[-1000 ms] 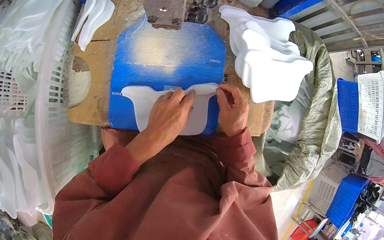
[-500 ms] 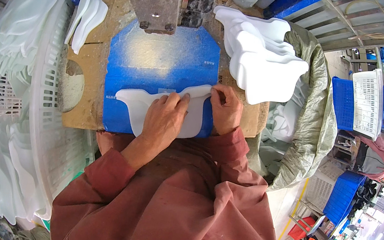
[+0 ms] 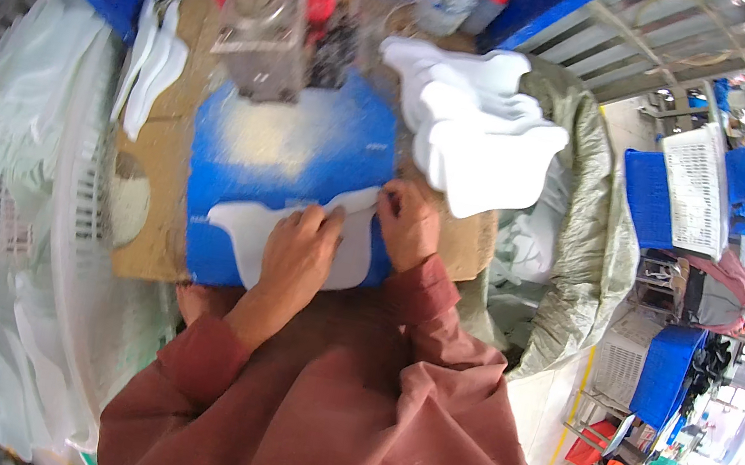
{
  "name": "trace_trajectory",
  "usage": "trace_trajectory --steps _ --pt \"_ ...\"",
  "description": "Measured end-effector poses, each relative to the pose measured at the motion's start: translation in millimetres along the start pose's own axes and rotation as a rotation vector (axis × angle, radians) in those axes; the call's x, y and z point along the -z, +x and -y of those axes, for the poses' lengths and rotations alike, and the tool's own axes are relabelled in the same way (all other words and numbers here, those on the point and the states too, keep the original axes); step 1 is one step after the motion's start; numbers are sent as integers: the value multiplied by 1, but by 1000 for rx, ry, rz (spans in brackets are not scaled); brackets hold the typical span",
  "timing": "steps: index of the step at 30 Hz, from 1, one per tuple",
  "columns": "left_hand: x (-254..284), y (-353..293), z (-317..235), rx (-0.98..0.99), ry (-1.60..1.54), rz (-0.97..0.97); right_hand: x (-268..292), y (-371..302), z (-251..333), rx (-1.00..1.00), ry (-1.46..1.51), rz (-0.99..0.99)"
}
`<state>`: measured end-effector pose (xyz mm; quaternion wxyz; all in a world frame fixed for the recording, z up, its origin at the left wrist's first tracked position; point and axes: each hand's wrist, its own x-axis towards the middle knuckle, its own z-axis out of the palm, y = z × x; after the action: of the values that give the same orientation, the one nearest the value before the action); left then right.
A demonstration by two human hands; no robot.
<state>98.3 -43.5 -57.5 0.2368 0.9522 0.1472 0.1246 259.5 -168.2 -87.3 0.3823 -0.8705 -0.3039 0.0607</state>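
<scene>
Left hand [image 3: 299,248] laid over the middle of a white contoured piece [image 3: 350,253], fingers half bent along its upper edge; firmness of grip hidden. Right hand [image 3: 409,229] pinched, thumb to fingers, on the piece's right tip. Lying across the near part of a blue sheet [image 3: 359,147]. Probably light, thin, pliable like foam; perhaps slippery, easily creased. Best held by tips or upper edge. Beyond: metal machine head [image 3: 263,52]; stacked similar pieces [image 3: 493,159] at right.
</scene>
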Motion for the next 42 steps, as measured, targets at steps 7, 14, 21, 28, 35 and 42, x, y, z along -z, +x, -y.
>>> trace_trajectory --steps 7,14,21,28,35,42 --pt "-11 4 8 -148 21 -124 -7 9 -2 29 -177 30" --pt "-3 4 40 -3 -465 -27 -7 1 6 -41 355 5" --pt "7 1 43 171 -568 10 -8 0 34 -4 324 73" --pt "48 -7 32 -222 -15 -55 20 -19 51 100 522 86" --pt "109 -20 52 -93 -220 275 29 -22 36 243 667 82" --pt "202 -54 50 -32 -273 257 65 -20 99 78 1051 203"
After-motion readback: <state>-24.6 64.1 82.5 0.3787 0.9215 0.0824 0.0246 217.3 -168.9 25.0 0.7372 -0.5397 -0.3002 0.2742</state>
